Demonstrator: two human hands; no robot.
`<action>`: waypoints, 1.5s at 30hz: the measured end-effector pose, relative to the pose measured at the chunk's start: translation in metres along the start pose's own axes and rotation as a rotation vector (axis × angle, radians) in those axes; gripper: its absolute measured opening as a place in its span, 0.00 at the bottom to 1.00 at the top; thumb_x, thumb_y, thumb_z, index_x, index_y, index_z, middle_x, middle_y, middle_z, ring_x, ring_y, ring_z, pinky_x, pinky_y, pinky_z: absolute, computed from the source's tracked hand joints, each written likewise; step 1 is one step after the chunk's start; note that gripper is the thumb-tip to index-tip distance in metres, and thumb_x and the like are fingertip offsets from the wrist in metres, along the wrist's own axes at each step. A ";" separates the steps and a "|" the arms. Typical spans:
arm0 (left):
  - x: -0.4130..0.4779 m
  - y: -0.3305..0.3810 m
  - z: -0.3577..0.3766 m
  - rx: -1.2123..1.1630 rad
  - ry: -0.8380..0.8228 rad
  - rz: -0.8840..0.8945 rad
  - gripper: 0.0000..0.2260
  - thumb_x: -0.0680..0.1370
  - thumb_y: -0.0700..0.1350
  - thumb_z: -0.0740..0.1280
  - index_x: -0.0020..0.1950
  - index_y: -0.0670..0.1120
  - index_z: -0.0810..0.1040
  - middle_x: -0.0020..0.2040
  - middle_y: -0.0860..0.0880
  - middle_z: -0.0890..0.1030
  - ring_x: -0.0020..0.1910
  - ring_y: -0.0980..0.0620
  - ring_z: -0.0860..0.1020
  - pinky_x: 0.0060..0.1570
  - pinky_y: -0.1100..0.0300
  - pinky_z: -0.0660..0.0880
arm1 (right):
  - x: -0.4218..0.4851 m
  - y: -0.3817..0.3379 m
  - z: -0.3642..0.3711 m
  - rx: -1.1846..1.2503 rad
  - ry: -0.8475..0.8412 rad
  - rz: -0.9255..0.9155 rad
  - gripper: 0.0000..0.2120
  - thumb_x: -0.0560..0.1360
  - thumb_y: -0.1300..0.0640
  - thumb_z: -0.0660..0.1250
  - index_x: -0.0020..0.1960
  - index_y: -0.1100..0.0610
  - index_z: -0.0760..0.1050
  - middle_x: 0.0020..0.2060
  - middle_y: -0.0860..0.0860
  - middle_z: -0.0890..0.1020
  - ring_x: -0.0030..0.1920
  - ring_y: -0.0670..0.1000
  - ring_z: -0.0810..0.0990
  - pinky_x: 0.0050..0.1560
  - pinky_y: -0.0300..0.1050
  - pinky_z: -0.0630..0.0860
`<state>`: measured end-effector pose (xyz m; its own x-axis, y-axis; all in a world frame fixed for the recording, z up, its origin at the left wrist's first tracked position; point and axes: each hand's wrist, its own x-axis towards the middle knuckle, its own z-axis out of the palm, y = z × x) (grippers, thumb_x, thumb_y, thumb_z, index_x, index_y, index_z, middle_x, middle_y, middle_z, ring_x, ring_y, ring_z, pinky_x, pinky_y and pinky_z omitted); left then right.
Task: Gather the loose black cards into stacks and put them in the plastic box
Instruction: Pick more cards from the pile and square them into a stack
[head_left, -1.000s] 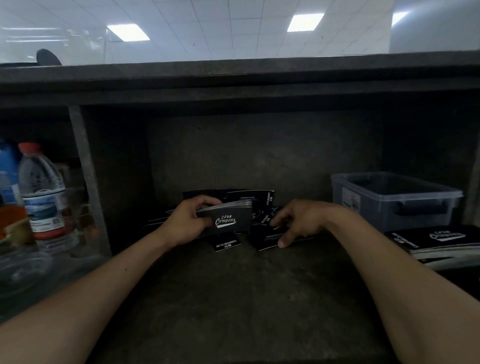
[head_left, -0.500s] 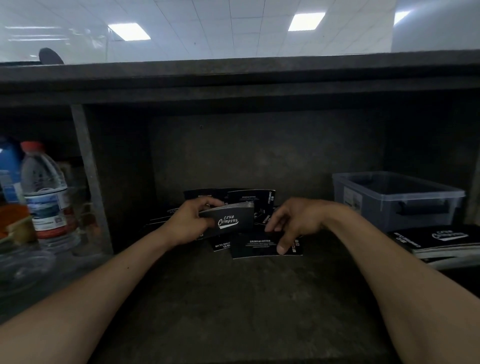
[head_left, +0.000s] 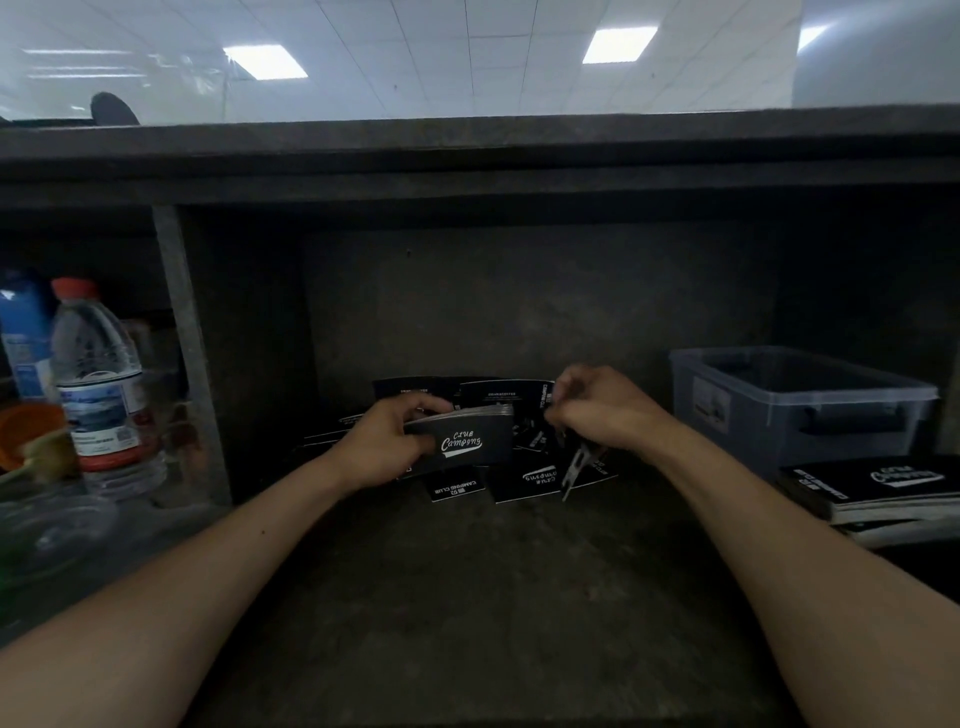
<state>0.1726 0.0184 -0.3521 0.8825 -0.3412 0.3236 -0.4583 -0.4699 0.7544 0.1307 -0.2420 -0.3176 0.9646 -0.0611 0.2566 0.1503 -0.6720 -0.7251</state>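
At the centre of the frame the left hand (head_left: 387, 441) grips a stack of black cards (head_left: 465, 434), held on edge with the printed face toward the camera. Just right of it the right hand (head_left: 597, 410) pinches a single card (head_left: 579, 465) that hangs edge-on below its fingers. More loose cards (head_left: 524, 480) lie scattered on the dark shelf (head_left: 467, 597) beneath and behind both hands. The plastic box (head_left: 800, 400) stands at the right, apparently empty, with a finished pile (head_left: 878, 486) in front of it. Gathering looks partly done; nothing seems boxed yet.
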 end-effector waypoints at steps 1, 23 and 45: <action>0.000 0.000 0.000 0.000 -0.003 0.000 0.19 0.76 0.33 0.69 0.60 0.53 0.77 0.57 0.45 0.82 0.55 0.41 0.82 0.56 0.43 0.79 | -0.001 0.000 0.005 0.052 -0.034 0.010 0.04 0.73 0.58 0.71 0.47 0.53 0.79 0.41 0.53 0.82 0.37 0.50 0.82 0.27 0.39 0.76; -0.003 0.003 0.003 0.046 0.025 0.041 0.15 0.78 0.36 0.69 0.61 0.52 0.77 0.53 0.52 0.81 0.49 0.57 0.81 0.42 0.68 0.79 | 0.001 0.007 0.013 -0.098 -0.502 -0.076 0.27 0.64 0.65 0.80 0.60 0.51 0.78 0.54 0.47 0.84 0.56 0.44 0.81 0.58 0.38 0.76; -0.007 0.014 0.004 -0.152 0.016 -0.040 0.15 0.77 0.28 0.62 0.61 0.40 0.78 0.52 0.43 0.82 0.47 0.48 0.82 0.41 0.61 0.79 | 0.008 -0.001 0.021 1.086 0.043 0.201 0.12 0.79 0.70 0.61 0.54 0.57 0.78 0.53 0.57 0.81 0.54 0.55 0.80 0.54 0.55 0.80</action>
<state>0.1594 0.0106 -0.3460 0.9019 -0.3108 0.2998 -0.4026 -0.3539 0.8442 0.1432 -0.2259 -0.3282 0.9876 -0.1362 0.0779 0.1224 0.3573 -0.9259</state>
